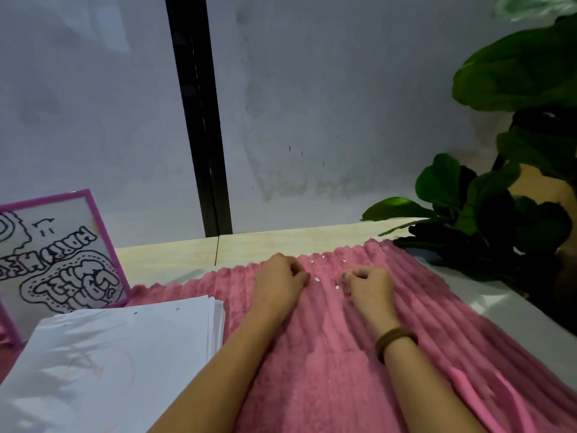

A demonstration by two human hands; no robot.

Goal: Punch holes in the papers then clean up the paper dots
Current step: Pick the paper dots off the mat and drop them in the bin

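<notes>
A stained grey wall (343,104) split by a black upright strip (199,120) stands behind the pale wood bench (175,257), with a leafy plant (499,198) at right and a pink-framed drawing (59,251) at left

- Stack of white papers (118,354): flat at the left on the pink ribbed blanket (327,354), right-hand edges slightly fanned, two small dark punched holes near the far edge, faint reddish scribble on the top sheet.
- Paper dots (317,279): tiny, white, round, a handful scattered loosely apart on the blanket's far part, well right of the stack.
</notes>
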